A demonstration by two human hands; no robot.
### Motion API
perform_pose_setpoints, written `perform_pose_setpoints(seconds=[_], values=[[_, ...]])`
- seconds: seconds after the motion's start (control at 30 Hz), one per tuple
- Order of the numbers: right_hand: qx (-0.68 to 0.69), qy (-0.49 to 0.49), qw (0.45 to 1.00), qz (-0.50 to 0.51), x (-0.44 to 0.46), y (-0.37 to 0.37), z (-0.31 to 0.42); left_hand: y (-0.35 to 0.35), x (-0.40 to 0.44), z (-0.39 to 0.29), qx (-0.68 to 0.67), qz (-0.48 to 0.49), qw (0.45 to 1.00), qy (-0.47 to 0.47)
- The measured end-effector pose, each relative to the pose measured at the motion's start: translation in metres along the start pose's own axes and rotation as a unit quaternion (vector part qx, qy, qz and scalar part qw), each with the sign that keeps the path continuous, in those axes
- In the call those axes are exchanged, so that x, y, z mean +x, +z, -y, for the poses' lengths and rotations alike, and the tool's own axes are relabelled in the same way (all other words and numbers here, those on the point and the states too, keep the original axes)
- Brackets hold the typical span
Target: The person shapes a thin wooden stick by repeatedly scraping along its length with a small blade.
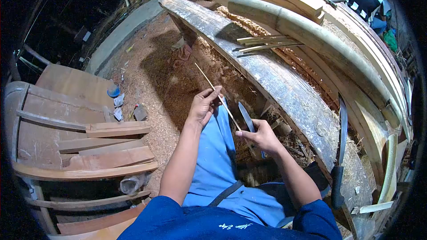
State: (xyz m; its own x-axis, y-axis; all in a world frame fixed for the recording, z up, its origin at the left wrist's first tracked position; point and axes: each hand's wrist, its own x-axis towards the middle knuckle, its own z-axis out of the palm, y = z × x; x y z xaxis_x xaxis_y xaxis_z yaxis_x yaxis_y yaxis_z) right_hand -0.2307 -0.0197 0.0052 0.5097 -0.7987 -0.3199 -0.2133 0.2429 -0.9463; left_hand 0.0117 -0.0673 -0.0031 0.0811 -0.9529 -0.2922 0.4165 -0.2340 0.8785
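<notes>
A thin pale wooden strip (229, 113) runs slantwise between my hands, its upper end free. The fingers of my left hand (205, 106) pinch it near its middle. My right hand (262, 137) is closed around a knife (245, 116) whose blade points up and away, and its thumb presses on the strip's lower end. The knife's handle is mostly hidden in my palm. Several similar thin strips (267, 44) lie across the worn plank to the front right. A large dark-handled knife (341, 142) rests on the plank at the right.
The worn plank (275, 73) stretches from top centre to lower right, with a long bamboo pole (311, 31) behind it. Cut boards lie on a wooden bench (62, 120) at the left. Shavings cover the ground (153, 102). A person (367, 0) is bent over at the top right.
</notes>
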Motion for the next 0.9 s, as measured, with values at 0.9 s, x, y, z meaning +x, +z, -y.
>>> perform_pose_setpoints(seconds=[0.9], values=[[0.077, 0.067, 0.993, -0.055, 0.015, -0.008, -0.008, 0.008, -0.015, 0.003, 0.071, 0.062, 0.995, -0.01]])
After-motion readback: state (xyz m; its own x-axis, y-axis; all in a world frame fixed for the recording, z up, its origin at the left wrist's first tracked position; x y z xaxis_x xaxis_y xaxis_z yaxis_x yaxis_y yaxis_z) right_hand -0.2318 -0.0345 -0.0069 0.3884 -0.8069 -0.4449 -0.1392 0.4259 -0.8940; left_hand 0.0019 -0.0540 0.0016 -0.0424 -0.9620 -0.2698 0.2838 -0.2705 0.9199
